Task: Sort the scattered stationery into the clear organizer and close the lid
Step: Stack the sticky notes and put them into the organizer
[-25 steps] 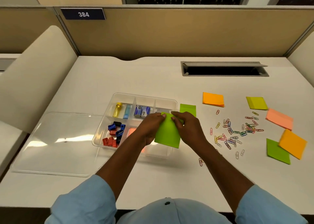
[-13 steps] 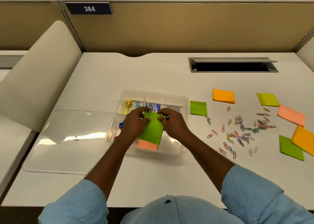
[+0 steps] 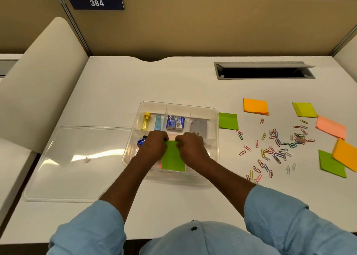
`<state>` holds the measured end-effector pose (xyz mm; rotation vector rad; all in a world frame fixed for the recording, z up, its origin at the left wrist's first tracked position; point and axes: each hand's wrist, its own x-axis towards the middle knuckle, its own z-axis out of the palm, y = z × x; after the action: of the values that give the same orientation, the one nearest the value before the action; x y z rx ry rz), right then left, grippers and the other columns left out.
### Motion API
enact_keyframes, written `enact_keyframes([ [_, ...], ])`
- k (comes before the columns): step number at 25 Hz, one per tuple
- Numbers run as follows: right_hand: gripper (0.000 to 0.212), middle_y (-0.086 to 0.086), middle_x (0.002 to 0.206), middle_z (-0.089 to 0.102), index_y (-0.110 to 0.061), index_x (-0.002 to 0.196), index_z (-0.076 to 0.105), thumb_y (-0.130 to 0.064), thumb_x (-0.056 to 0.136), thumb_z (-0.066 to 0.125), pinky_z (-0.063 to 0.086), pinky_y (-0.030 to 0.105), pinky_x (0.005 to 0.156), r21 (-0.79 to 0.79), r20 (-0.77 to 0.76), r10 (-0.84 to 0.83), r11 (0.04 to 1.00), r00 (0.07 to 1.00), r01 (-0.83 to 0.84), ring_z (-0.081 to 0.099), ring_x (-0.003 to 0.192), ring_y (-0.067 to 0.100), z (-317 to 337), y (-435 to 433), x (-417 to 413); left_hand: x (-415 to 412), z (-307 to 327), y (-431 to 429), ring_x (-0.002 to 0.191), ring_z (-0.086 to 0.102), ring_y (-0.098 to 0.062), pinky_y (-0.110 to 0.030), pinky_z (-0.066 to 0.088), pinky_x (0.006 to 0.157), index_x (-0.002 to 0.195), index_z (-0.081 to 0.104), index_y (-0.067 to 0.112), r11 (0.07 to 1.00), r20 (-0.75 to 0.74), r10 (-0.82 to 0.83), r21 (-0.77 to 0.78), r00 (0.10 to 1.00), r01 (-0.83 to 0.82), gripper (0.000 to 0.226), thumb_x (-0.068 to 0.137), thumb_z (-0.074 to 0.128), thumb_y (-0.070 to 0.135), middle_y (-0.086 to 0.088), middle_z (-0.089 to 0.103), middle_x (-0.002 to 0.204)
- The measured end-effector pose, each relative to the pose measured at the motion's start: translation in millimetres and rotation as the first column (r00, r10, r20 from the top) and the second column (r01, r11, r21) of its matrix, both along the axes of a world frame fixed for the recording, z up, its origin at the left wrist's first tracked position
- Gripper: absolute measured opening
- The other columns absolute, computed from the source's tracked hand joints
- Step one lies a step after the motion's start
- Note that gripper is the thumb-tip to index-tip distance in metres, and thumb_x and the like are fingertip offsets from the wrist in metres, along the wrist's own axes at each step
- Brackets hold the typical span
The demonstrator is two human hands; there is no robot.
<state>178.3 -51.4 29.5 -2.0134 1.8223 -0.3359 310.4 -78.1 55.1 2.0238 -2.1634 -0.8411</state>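
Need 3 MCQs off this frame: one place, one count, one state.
1. Where is the clear lid relative to the organizer?
A) on it
B) flat on the desk, to its left
C) behind it

2. How many orange sticky pads lie on the desk?
A) one
B) two
C) four

3. What are the left hand and right hand doing?
A) lying open
B) lifting the lid
C) gripping the green pad in the organizer

Key:
1 B: it lies beside the left wall.
2 B: one far, one at the right edge.
3 C: fingers curl over its far edge.
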Motion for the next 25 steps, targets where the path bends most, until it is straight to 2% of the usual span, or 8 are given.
enact_keyframes([
  [3,0.022,0.006,0.097,0.064,-0.018,0.101,0.068,-0.012,0.090,0.050,0.030,0.036,0.083,-0.028,-0.101,0.014,0.999,0.995,-0.017,0.048,0.102,0.029,-5.6,-1.8,3.8,-7.4,-2.9,-6.9,0.108,0.058,-0.025,-0.032,0.047,0.094,0.116,0.061,0.008,0.986,0.221,-0.159,0.079,0.962,0.145,0.030,0.086,0.060,0.008,-0.012,0.061,0.116],
  [5,0.020,0.005,0.098,0.064,-0.017,0.100,0.068,-0.015,0.092,0.050,0.029,0.037,0.085,-0.041,-0.133,0.032,0.998,0.991,-0.038,0.046,0.105,0.028,-9.3,-2.3,3.0,-11.1,-9.6,-4.0,0.107,0.056,-0.024,-0.033,0.047,0.092,0.114,0.062,0.011,0.972,0.366,-0.223,0.017,0.903,0.234,0.030,0.085,0.064,0.014,-0.010,0.061,0.112],
  [7,0.019,0.004,0.101,0.063,-0.017,0.102,0.067,-0.018,0.093,0.050,0.028,0.039,0.089,-0.044,-0.147,0.049,0.997,0.988,-0.056,0.044,0.108,0.027,-12.2,-2.2,1.0,-12.8,-18.0,-0.2,0.109,0.053,-0.024,-0.034,0.046,0.093,0.114,0.062,0.012,0.961,0.415,-0.217,-0.069,0.884,0.268,0.029,0.085,0.065,0.018,-0.009,0.061,0.112],
  [11,0.024,0.006,0.109,0.062,-0.013,0.111,0.059,-0.016,0.088,0.054,0.027,0.043,0.093,-0.060,-0.221,0.126,0.988,0.967,-0.143,0.043,0.112,0.029,-17.3,2.9,2.6,-12.5,-25.4,3.7,0.115,0.050,-0.024,-0.035,0.046,0.096,0.116,0.059,0.012,0.957,0.379,-0.198,-0.125,0.904,0.262,0.031,0.086,0.065,0.019,-0.008,0.059,0.117],
  [15,0.035,0.010,0.118,0.059,-0.010,0.115,0.060,-0.010,0.081,0.062,0.029,0.044,0.094,-0.118,-0.188,0.117,0.983,0.975,-0.140,0.045,0.115,0.031,-16.3,7.2,-0.5,-19.2,-22.3,8.3,0.112,0.054,-0.024,-0.034,0.046,0.093,0.115,0.063,0.013,0.966,0.314,-0.130,-0.172,0.941,0.191,0.028,0.087,0.063,0.018,-0.007,0.062,0.116],
  [19,0.033,0.010,0.113,0.060,-0.009,0.104,0.066,-0.003,0.072,0.068,0.034,0.042,0.085,-0.238,-0.092,-0.007,0.971,0.996,-0.016,0.048,0.111,0.033,-12.1,10.6,-18.7,-41.7,-9.9,8.6,0.112,0.054,-0.025,-0.035,0.045,0.094,0.115,0.065,0.015,0.960,0.250,-0.075,-0.244,0.965,0.138,0.028,0.087,0.062,0.013,-0.007,0.064,0.119],
  [22,0.027,0.008,0.110,0.059,-0.012,0.101,0.064,-0.008,0.074,0.063,0.034,0.040,0.081,-0.272,-0.047,-0.141,0.954,0.989,0.123,0.049,0.106,0.031,-7.1,11.6,-46.1,-73.2,2.2,9.1,0.113,0.055,-0.027,-0.037,0.043,0.098,0.114,0.065,0.012,0.950,0.110,-0.084,-0.292,0.990,0.113,0.027,0.087,0.062,0.015,-0.009,0.065,0.120],
  [25,0.025,0.006,0.113,0.059,-0.014,0.106,0.063,-0.018,0.082,0.061,0.033,0.040,0.082,-0.274,-0.044,-0.264,0.930,0.963,0.243,0.048,0.106,0.030,-5.3,13.3,-81.7,-108.0,9.5,3.0,0.112,0.056,-0.028,-0.038,0.042,0.100,0.113,0.065,0.008,0.939,-0.007,-0.162,-0.310,0.987,0.152,0.026,0.088,0.060,0.017,-0.012,0.066,0.117],
])
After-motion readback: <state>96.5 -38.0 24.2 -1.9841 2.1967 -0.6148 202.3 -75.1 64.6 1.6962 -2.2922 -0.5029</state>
